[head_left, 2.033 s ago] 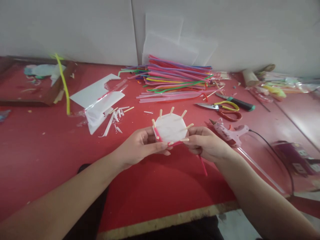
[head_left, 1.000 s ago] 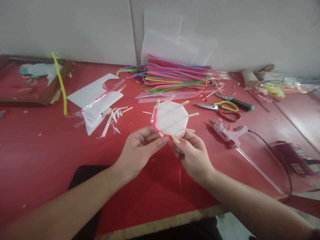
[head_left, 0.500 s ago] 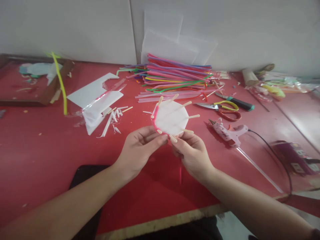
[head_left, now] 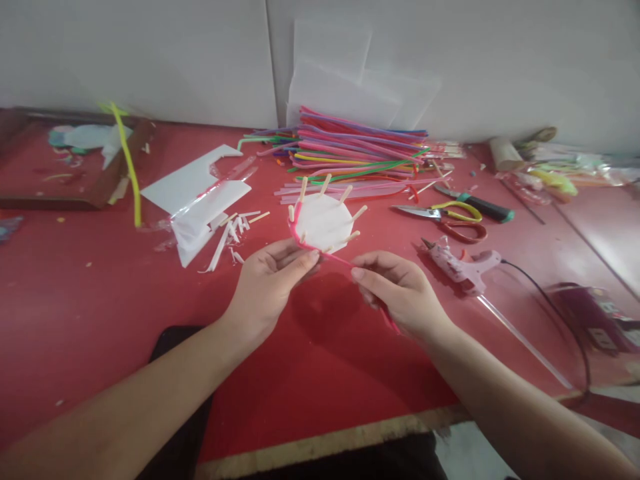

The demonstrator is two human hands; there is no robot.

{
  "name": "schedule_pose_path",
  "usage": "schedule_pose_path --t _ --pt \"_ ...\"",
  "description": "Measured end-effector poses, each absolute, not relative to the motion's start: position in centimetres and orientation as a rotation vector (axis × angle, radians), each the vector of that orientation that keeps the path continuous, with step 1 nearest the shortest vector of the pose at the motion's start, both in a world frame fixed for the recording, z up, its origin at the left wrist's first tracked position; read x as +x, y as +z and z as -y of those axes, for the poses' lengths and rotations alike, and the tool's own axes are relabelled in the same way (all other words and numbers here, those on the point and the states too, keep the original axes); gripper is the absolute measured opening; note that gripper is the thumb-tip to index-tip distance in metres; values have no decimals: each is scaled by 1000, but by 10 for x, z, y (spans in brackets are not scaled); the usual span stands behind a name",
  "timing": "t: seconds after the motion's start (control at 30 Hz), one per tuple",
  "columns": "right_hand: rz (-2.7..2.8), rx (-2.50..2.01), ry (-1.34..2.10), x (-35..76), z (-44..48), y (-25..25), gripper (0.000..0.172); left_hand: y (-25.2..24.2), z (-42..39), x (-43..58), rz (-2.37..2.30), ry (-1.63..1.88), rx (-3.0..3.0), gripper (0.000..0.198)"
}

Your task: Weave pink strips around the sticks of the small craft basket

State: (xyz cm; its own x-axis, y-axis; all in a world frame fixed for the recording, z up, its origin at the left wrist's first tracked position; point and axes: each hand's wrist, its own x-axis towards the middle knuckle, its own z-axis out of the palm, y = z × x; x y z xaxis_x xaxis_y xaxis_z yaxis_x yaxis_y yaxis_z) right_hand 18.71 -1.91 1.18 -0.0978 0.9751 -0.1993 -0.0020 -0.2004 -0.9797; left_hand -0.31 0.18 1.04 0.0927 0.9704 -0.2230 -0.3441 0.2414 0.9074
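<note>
My left hand (head_left: 267, 283) pinches the white disc (head_left: 323, 220) just above its fingertips. My right hand (head_left: 400, 290) pinches the pink strand (head_left: 345, 262), seemingly a straw, running leftward to the disc.

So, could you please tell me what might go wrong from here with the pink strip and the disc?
The right hand pulls the pink strip taut; a hard tug might loosen the thin wooden sticks on the white disc. The left hand pinches only the disc's lower edge, so it could twist.
</note>
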Motion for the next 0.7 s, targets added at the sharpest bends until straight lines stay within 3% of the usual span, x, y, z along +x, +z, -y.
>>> schedule_pose_path --t 0.13,0.4,0.5,0.6,0.7 --pt "1209 -1361 1220 187 18 11 11 8 -3 -3 -1038 1138 783 12" --pt "1301 -1356 1111 190 18 9 40 6 -2 -4 -1003 1117 784 14" --pt "1373 -1298 1098 188 21 11 15 7 -2 -3 -1004 1132 776 17" --pt "1378 -1273 1197 185 22 10 30 6 -1 -3 -997 1129 803 16" --pt "1481 -1395 1207 184 22 9 20 5 -1 -4 -1023 1123 851 12"
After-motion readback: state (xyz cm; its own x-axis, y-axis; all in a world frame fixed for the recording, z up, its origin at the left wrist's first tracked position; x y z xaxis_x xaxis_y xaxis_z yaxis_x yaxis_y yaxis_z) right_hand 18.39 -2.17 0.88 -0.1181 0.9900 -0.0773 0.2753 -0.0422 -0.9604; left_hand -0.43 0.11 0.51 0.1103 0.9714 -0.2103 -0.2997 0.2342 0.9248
